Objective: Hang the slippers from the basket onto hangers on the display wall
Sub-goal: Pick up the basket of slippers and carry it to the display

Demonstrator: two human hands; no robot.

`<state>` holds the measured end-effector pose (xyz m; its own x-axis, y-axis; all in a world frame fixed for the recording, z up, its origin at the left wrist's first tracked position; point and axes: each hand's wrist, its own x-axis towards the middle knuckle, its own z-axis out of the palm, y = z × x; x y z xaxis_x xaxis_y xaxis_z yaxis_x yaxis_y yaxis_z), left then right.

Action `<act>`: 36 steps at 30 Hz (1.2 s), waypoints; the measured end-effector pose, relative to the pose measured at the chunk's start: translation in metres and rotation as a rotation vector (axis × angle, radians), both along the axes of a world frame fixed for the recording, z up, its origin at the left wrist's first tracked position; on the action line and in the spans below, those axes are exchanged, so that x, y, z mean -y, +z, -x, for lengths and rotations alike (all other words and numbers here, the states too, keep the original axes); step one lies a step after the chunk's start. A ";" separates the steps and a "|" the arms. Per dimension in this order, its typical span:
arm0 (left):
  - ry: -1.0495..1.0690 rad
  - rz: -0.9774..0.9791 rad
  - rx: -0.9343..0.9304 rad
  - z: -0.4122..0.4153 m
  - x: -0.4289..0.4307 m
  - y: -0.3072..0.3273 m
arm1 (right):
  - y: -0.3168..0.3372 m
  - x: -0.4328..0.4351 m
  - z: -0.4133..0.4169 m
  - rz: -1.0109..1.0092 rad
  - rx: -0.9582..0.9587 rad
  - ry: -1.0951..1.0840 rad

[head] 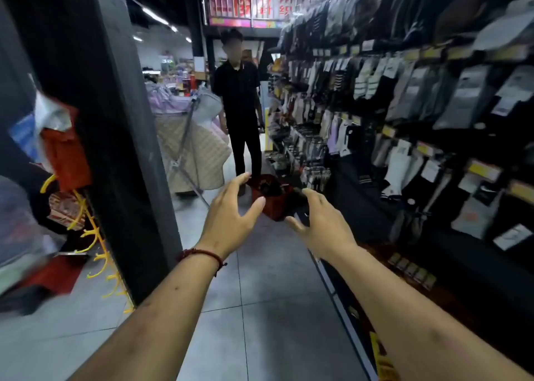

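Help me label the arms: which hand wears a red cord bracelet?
The left hand: a red cord bracelet circles its wrist, while the right hand has a bare wrist.

Dim aisle, lit by ceiling strip lights [154, 16] far left; the far pink sign [245, 7] glares. Wide-angle bending bows the near-left pillar [115, 120]. Motion blur smears left-edge goods [57, 143] and near-right sock packs [462, 100]; left hand [231, 215] and right hand [320, 224] are fairly sharp.
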<state>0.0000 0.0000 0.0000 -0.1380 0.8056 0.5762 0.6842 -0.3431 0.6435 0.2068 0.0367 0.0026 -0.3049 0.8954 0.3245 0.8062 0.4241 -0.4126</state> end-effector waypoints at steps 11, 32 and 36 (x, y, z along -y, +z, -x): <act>0.053 0.076 0.060 0.069 -0.270 -0.060 | -0.061 -0.290 0.059 0.208 -0.190 -0.016; 0.110 0.296 0.068 0.213 -0.838 -0.139 | -0.138 -0.867 0.170 0.476 -0.270 -0.118; 0.165 0.363 0.074 0.240 -0.941 -0.147 | -0.151 -0.979 0.198 0.552 -0.276 -0.098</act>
<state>-0.2397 0.9408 -0.1470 -0.3127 0.9184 0.2423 0.6587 0.0259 0.7520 0.0084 1.0156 -0.1482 -0.1838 0.9731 -0.1392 0.6633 0.0183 -0.7481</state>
